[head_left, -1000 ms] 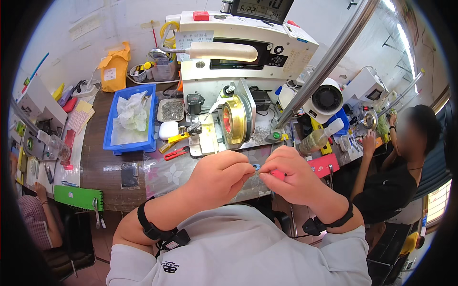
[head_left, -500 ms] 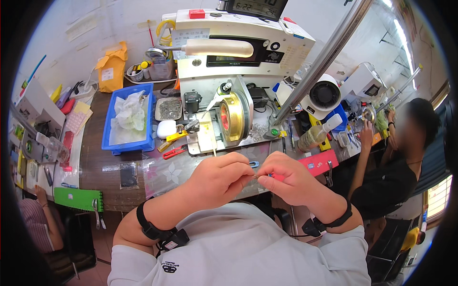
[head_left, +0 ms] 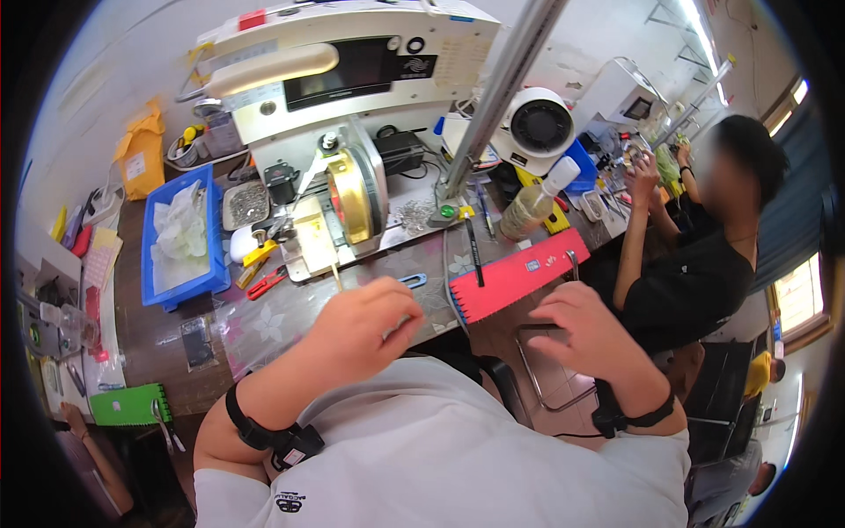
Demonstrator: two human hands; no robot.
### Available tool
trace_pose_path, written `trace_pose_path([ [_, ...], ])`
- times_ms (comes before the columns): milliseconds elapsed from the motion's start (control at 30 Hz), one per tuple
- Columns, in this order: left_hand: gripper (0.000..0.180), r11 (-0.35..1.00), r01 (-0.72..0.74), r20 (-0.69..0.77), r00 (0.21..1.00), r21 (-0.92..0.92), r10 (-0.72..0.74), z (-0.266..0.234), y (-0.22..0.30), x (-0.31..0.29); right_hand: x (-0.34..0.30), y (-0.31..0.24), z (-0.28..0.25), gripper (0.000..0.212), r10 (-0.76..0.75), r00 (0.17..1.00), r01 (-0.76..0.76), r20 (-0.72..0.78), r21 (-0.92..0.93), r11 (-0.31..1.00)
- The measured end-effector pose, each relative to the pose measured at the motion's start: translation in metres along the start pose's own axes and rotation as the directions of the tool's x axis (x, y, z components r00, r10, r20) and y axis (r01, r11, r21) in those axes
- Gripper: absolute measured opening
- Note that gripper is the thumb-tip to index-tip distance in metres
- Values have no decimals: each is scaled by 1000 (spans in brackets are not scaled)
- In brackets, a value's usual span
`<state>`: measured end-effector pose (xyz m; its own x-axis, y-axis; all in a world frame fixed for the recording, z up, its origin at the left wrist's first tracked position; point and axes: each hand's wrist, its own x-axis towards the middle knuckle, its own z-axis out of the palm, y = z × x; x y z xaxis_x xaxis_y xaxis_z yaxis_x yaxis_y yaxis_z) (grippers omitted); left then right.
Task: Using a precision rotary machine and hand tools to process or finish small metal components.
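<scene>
Left of centre in the frame, a red hand tool [head_left: 266, 283] lies on the table between the front of the blue tray [head_left: 189, 293] and the machine's base, well apart from both hands. Near the middle, below the gold spool [head_left: 350, 201], a thin pale stick [head_left: 335, 276] points down toward the left hand [head_left: 370, 327]; whether they touch is hard to tell. Just beyond that hand's knuckles, a small blue looped piece [head_left: 412, 281] lies on the table, apart from the fingers. The left forearm slants up from the lower left, back of the hand up, fingers curled in and thumb close to the index finger; whether anything small sits in that pinch cannot be told. Right of centre, a red board [head_left: 519, 275] with a toothed edge lies near the table's edge, a black pen [head_left: 475, 253] across its left end. The right hand [head_left: 578, 327] hangs below the board's right end, its forearm rising from the lower right, fingers loosely spread and bent, with nothing visible in its grasp
</scene>
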<state>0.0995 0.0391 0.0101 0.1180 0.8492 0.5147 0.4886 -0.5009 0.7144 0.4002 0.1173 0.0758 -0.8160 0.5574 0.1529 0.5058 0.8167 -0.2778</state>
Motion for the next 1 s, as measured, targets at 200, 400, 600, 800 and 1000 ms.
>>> trace_pose_path([
  [200, 13, 976, -179, 323, 938, 126, 130, 30, 8, -3, 16, -36, 77, 24, -261, 915, 344, -306, 260, 902],
  [400, 12, 950, -181, 412, 909, 254, 64, 36, 13, -6, 16, -32, 98, 31, -282, 912, 373, -298, 316, 872],
  [600, 10, 942, -224, 449, 889, 250, 93, 47, 16, 0, 4, -21, 101, 29, -213, 936, 303, -280, 332, 893],
  [800, 11, 955, -166, 511, 859, 246, 18, 53, 16, 4, -1, -12, 106, 23, -172, 960, 251, -219, 412, 876],
  [1000, 12, 964, -135, 550, 835, 229, -14, 59, 13, 5, -2, -6, 106, 16, -87, 993, 115, -77, 538, 835],
])
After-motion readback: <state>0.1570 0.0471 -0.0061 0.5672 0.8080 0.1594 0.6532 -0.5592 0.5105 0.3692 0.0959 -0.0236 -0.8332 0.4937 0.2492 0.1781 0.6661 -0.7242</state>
